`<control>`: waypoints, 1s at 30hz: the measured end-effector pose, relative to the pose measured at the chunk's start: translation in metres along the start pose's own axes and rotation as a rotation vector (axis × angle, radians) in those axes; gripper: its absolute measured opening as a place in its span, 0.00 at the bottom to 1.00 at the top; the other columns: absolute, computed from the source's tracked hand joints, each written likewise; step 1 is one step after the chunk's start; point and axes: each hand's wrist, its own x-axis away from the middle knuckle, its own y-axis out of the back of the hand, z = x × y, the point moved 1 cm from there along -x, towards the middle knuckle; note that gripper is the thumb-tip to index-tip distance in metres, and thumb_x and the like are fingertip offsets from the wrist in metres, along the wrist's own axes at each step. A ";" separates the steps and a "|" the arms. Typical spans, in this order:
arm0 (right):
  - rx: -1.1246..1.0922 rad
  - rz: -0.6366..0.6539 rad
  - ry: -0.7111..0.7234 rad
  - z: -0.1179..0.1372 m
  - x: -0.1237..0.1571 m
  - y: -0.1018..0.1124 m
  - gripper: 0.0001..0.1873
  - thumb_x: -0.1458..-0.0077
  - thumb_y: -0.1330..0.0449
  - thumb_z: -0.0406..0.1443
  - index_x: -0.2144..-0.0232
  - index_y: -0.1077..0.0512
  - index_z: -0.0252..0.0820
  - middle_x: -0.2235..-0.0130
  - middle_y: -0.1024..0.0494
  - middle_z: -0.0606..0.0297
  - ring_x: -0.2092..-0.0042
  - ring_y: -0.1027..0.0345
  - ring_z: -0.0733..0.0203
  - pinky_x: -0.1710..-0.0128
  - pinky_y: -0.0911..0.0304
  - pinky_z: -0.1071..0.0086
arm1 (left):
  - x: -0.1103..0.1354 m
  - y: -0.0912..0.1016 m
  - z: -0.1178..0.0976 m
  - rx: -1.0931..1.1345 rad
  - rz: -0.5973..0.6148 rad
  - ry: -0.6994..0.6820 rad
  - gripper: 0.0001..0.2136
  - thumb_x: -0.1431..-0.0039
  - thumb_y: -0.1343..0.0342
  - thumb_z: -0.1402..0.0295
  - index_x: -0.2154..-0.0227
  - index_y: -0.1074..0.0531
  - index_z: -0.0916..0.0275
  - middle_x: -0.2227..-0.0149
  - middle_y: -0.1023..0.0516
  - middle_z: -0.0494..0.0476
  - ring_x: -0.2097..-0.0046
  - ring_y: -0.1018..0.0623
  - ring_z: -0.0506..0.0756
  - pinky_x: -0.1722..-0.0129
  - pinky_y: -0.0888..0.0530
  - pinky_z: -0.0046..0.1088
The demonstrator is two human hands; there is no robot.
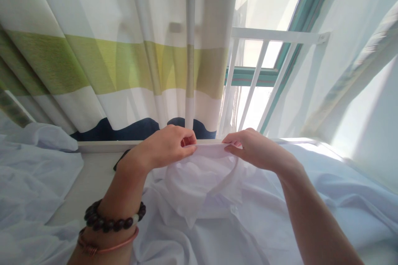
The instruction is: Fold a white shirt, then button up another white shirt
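Note:
A white collared shirt (pixel 202 198) lies spread on a pale surface in front of me, collar toward the window. My left hand (pixel 164 145) pinches the upper edge of the collar, fingers closed on the fabric. My right hand (pixel 251 147) pinches the same collar edge a little to the right, also closed on it. Between the two hands the collar edge is pulled straight. Dark bead bracelets and a pink cord circle my left wrist (pixel 112 221).
A striped curtain (pixel 108 58) in white, green and navy hangs close behind the shirt. A white window rail with bars (pixel 273 37) stands at right. More pale cloth (pixel 34 174) is piled at left. A white ledge (pixel 102 145) runs along the back.

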 end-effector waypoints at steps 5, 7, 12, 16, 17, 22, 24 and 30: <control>-0.174 0.024 0.010 0.003 0.001 0.000 0.11 0.42 0.46 0.39 0.66 0.23 0.46 0.67 0.19 0.66 0.65 0.27 0.59 0.66 0.37 0.69 | -0.007 -0.010 -0.013 0.066 -0.003 -0.119 0.10 0.46 0.45 0.64 0.61 0.26 0.58 0.65 0.23 0.52 0.62 0.24 0.53 0.62 0.31 0.25; -0.222 0.030 -0.007 0.003 0.002 0.000 0.11 0.42 0.46 0.40 0.66 0.24 0.46 0.66 0.19 0.66 0.64 0.27 0.59 0.65 0.36 0.69 | -0.008 -0.012 -0.017 0.059 -0.021 -0.151 0.09 0.44 0.46 0.63 0.62 0.26 0.58 0.64 0.22 0.52 0.61 0.24 0.53 0.62 0.31 0.25; -0.162 0.130 -0.162 -0.005 0.007 0.000 0.12 0.48 0.41 0.43 0.63 0.26 0.45 0.64 0.20 0.63 0.63 0.27 0.57 0.68 0.35 0.68 | -0.007 -0.008 -0.013 -0.008 -0.079 -0.101 0.07 0.44 0.47 0.63 0.68 0.26 0.58 0.67 0.22 0.51 0.64 0.24 0.53 0.65 0.32 0.25; -0.135 0.270 -0.193 -0.005 0.008 0.001 0.11 0.47 0.42 0.41 0.63 0.26 0.44 0.64 0.20 0.62 0.65 0.28 0.57 0.70 0.36 0.68 | -0.006 -0.007 -0.007 -0.046 -0.077 -0.057 0.07 0.45 0.47 0.63 0.69 0.26 0.58 0.69 0.23 0.50 0.65 0.24 0.53 0.66 0.32 0.24; -0.145 0.265 -0.172 -0.005 0.008 0.002 0.11 0.47 0.43 0.40 0.62 0.26 0.43 0.63 0.21 0.62 0.64 0.28 0.57 0.68 0.36 0.68 | -0.007 -0.008 -0.007 -0.054 -0.075 -0.050 0.07 0.45 0.47 0.63 0.69 0.26 0.58 0.69 0.23 0.50 0.65 0.24 0.52 0.67 0.32 0.24; -0.242 0.290 -0.164 -0.005 0.006 0.002 0.15 0.46 0.42 0.44 0.60 0.27 0.42 0.62 0.22 0.61 0.62 0.29 0.57 0.65 0.36 0.67 | -0.008 -0.010 -0.007 -0.048 -0.081 -0.055 0.06 0.45 0.46 0.64 0.69 0.26 0.57 0.70 0.23 0.49 0.66 0.24 0.52 0.68 0.32 0.24; -0.412 0.394 -0.185 -0.007 0.004 -0.002 0.21 0.44 0.45 0.53 0.63 0.28 0.41 0.64 0.23 0.60 0.65 0.28 0.58 0.67 0.34 0.68 | -0.007 -0.008 -0.009 -0.028 -0.111 -0.079 0.06 0.45 0.46 0.64 0.69 0.26 0.58 0.70 0.23 0.49 0.66 0.24 0.52 0.67 0.31 0.24; -0.792 0.440 -0.232 -0.012 -0.002 -0.013 0.29 0.42 0.54 0.58 0.64 0.31 0.38 0.66 0.26 0.59 0.64 0.29 0.59 0.70 0.30 0.67 | -0.004 -0.001 -0.011 0.031 -0.184 -0.099 0.06 0.44 0.45 0.63 0.71 0.27 0.59 0.72 0.23 0.48 0.68 0.25 0.51 0.68 0.31 0.23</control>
